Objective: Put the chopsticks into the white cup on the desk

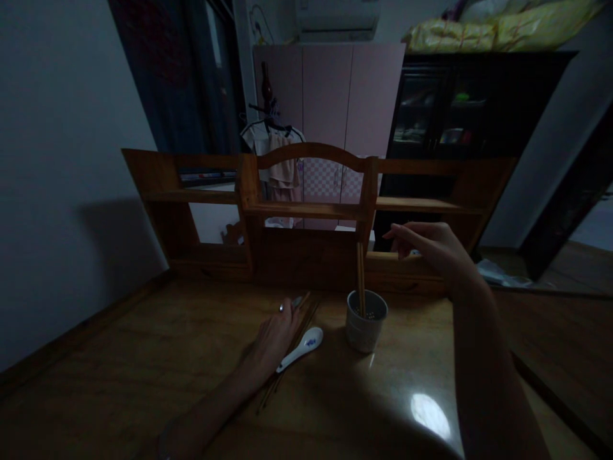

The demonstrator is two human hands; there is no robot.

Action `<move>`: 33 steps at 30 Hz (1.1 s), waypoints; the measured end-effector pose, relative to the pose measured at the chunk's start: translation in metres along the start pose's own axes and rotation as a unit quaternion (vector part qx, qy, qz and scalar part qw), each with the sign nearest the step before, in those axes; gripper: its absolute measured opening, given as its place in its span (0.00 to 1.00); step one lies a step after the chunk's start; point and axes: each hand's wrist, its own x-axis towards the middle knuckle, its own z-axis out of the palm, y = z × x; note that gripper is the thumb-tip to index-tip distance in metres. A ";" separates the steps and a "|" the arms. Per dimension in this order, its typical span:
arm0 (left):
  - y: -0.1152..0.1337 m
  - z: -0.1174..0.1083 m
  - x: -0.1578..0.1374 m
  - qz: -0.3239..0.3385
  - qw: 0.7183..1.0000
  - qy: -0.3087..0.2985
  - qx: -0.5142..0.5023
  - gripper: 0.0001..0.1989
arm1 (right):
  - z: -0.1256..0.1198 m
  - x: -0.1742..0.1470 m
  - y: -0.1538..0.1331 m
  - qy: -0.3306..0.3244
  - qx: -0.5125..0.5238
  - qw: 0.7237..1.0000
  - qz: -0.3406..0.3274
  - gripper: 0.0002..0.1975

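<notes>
My left hand (272, 338) rests low over the table beside a white spoon (311, 340) with a blue mark in its bowl. Its fingers are curled; a light stick end and a small shiny piece poke out past them, but what they grip is partly hidden. Several thin chopsticks (268, 393) lie on the wood under and beside this hand. Right of the spoon stands a grey utensil holder (364, 335) with holes in its base, and upright chopsticks (361, 281) lean inside it. Raised above and right of the holder, my right hand (426, 246) has bent fingers drawn together, with nothing visible in them.
A wooden shelf unit (306, 209) runs along the back of the glossy table (191, 345). To the left is a white wall (62, 191). Beyond the shelf stand a pink wardrobe (325, 96), a clothes rack (272, 121) and a dark cabinet (460, 115).
</notes>
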 end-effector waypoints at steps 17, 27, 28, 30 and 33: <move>0.003 0.006 -0.010 0.071 0.993 -0.003 -0.096 0.12 | -0.003 0.000 0.005 0.006 0.018 1.000 0.013 0.24; -0.006 0.009 0.001 0.085 0.989 -0.009 -0.123 0.14 | -0.003 0.002 0.008 -0.001 0.008 1.000 0.007 0.22; -0.005 0.008 0.001 0.083 0.989 -0.008 -0.123 0.14 | -0.003 0.002 0.008 -0.001 0.006 1.000 0.007 0.22; -0.003 0.007 0.000 0.077 0.990 -0.004 -0.117 0.15 | -0.003 0.002 0.008 0.000 0.003 1.000 0.007 0.22; -0.003 0.007 0.000 0.081 0.992 -0.007 -0.101 0.16 | -0.003 0.001 0.006 0.003 0.004 1.000 0.007 0.21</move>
